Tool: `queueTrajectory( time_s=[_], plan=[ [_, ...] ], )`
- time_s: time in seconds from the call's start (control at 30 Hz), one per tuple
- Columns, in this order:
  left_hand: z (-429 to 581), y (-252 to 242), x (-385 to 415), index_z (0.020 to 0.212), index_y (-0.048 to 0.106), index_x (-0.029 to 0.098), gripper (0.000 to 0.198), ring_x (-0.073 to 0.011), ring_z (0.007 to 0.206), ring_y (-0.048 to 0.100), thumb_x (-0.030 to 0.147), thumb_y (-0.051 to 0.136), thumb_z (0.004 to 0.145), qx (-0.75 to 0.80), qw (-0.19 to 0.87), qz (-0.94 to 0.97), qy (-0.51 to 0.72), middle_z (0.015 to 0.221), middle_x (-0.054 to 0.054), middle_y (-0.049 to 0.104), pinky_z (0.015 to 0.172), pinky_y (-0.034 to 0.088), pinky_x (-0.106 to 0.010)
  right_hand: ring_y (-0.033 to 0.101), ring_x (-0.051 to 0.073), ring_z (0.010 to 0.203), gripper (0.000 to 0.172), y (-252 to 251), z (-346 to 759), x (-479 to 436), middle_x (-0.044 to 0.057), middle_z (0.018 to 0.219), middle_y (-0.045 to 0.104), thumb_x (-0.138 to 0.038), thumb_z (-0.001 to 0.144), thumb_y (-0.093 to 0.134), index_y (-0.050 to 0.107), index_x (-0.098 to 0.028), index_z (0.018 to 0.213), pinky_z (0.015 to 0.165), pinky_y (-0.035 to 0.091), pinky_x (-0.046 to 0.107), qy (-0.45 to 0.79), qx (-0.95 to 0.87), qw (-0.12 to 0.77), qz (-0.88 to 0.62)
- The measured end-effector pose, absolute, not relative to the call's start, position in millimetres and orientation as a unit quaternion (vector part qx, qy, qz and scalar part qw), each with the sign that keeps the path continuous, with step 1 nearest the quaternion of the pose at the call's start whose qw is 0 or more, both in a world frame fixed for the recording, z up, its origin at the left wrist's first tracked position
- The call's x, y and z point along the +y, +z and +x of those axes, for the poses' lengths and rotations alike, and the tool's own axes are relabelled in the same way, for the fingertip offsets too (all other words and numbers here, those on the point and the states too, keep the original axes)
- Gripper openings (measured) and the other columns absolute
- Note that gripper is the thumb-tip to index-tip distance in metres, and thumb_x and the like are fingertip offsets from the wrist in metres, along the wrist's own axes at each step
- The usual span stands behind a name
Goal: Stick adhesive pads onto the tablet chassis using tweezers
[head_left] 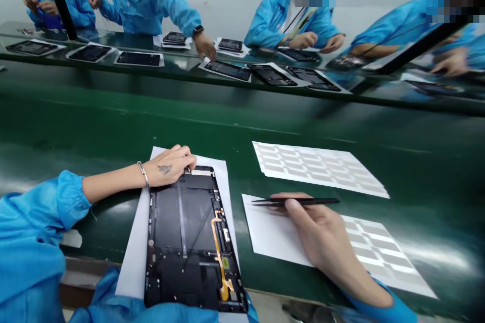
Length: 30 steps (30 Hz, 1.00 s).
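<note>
An opened tablet housing [168, 227] lies lengthwise in front of me, its black inside showing an orange flex cable [217, 242] along the right side. My left hand [170, 165] reaches over its top left, with curled fingers gripping the top edge; the fingertips are partly hidden. Black tweezers [318, 201] sit in my right hand [322, 229], held level with the tips pointing left and slightly apart. Nothing shows between the tips. They hover over a sticker sheet [261, 232], whose left part is plain white and whose right part carries grey rectangles.
White paper [132, 257] lies under the tablet. Another sticker sheet [318, 166] rests farther back on the green table [94, 116]. Beyond, a raised shelf holds several tablet housings [138, 58] on paper. Co-workers in blue sit behind it; one person's hand [204, 46] reaches toward a housing.
</note>
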<state>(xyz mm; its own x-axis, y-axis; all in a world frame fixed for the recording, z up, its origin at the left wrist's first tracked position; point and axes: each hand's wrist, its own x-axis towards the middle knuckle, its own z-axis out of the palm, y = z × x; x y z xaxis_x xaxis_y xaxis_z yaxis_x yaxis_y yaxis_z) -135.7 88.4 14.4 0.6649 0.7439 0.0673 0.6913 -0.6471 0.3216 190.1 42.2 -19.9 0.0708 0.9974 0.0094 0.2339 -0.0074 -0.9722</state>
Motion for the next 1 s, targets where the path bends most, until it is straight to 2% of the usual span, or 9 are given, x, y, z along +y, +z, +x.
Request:
queueTrajectory(
  time_s=[0.17, 0.33, 0.43, 0.5, 0.6, 0.7, 0.77, 0.87, 1.0],
  plan=[
    [-138.9, 20.6, 101.4, 0.095, 0.056, 0.021, 0.028, -0.0197, 0.089, 0.047, 0.002, 0.038, 0.087, 0.305, 0.102, 0.947, 0.028, 0.109, -0.007, 0.054, 0.069, 0.038, -0.027, 0.068, 0.027, 0.078, 0.032, 15.1, 163.0, 50.8, 0.005, 0.081, 0.072, -0.059, 0.072, 0.073, 0.075, -0.028, 0.082, 0.077, 0.055, 0.042, 0.423, -0.605, 0.467, -0.487],
    [-141.9, 15.3, 103.6, 0.093, 0.055, 0.019, 0.023, -0.0172, 0.091, 0.050, 0.005, 0.037, 0.090, 0.328, 0.106, 0.936, 0.069, 0.105, -0.006, 0.057, 0.081, 0.041, -0.026, 0.069, 0.023, 0.076, 0.031, 31.2, 124.0, 64.7, 0.004, 0.081, 0.072, -0.055, 0.078, 0.069, 0.074, -0.026, 0.084, 0.074, 0.056, 0.037, 0.425, -0.647, 0.490, -0.402],
    [-153.3, 15.3, 101.4, 0.102, 0.053, 0.016, 0.023, -0.0185, 0.101, 0.049, 0.007, 0.034, 0.093, 0.376, 0.093, 0.915, 0.110, 0.109, -0.009, 0.056, 0.091, 0.040, -0.031, 0.069, 0.021, 0.075, 0.038, 18.6, 111.4, 78.6, 0.005, 0.082, 0.072, -0.058, 0.077, 0.069, 0.073, -0.021, 0.085, 0.076, 0.056, 0.037, 0.450, -0.617, 0.503, -0.405],
    [-163.1, 17.6, 101.7, 0.112, 0.052, 0.017, 0.022, -0.0210, 0.107, 0.049, 0.014, 0.040, 0.094, 0.401, 0.097, 0.903, 0.118, 0.117, -0.010, 0.056, 0.094, 0.039, -0.036, 0.069, 0.021, 0.075, 0.041, 5.5, 109.5, 85.8, 0.005, 0.081, 0.072, -0.059, 0.075, 0.070, 0.073, -0.019, 0.085, 0.077, 0.057, 0.037, 0.478, -0.590, 0.498, -0.420],
    [-173.7, 20.7, 106.9, 0.129, 0.047, 0.022, 0.036, -0.0260, 0.123, 0.042, 0.027, 0.051, 0.094, 0.416, 0.132, 0.895, 0.095, 0.135, -0.009, 0.049, 0.100, 0.036, -0.043, 0.069, 0.021, 0.075, 0.044, -7.3, 112.1, 90.6, 0.005, 0.076, 0.071, -0.060, 0.072, 0.072, 0.073, -0.018, 0.085, 0.078, 0.057, 0.038, 0.506, -0.557, 0.491, -0.438],
    [-177.0, 21.9, 115.4, 0.136, 0.044, 0.024, 0.044, -0.0282, 0.132, 0.034, 0.030, 0.053, 0.094, 0.432, 0.113, 0.891, 0.085, 0.142, -0.011, 0.043, 0.104, 0.033, -0.045, 0.068, 0.019, 0.074, 0.042, -5.4, 115.5, 92.0, 0.004, 0.072, 0.070, -0.059, 0.072, 0.073, 0.073, -0.019, 0.085, 0.080, 0.056, 0.038, 0.511, -0.519, 0.520, -0.446],
    [-178.2, 24.0, 119.3, 0.135, 0.046, 0.021, 0.041, -0.0267, 0.126, 0.038, 0.031, 0.051, 0.095, 0.442, 0.095, 0.888, 0.088, 0.138, -0.012, 0.045, 0.103, 0.034, -0.043, 0.066, 0.018, 0.072, 0.040, -0.1, 116.7, 93.4, 0.003, 0.071, 0.069, -0.058, 0.072, 0.073, 0.073, -0.019, 0.084, 0.080, 0.057, 0.037, 0.505, -0.494, 0.546, -0.451],
    [-184.5, 32.1, 119.0, 0.131, 0.048, 0.017, 0.043, -0.0243, 0.111, 0.046, 0.039, 0.052, 0.095, 0.440, 0.127, 0.887, 0.055, 0.126, -0.012, 0.050, 0.098, 0.039, -0.038, 0.065, 0.017, 0.069, 0.040, 5.9, 117.8, 96.9, 0.003, 0.069, 0.067, -0.058, 0.072, 0.073, 0.072, -0.019, 0.082, 0.076, 0.058, 0.037, 0.504, -0.462, 0.570, -0.455],
    [-192.6, 42.3, 117.7, 0.121, 0.051, 0.018, 0.044, -0.0238, 0.101, 0.046, 0.048, 0.058, 0.089, 0.449, 0.145, 0.882, -0.008, 0.117, -0.009, 0.051, 0.089, 0.041, -0.036, 0.062, 0.016, 0.068, 0.038, 7.5, 119.3, 100.8, 0.002, 0.067, 0.065, -0.055, 0.069, 0.077, 0.072, -0.018, 0.078, 0.073, 0.058, 0.034, 0.535, -0.431, 0.575, -0.444]
  ],
)
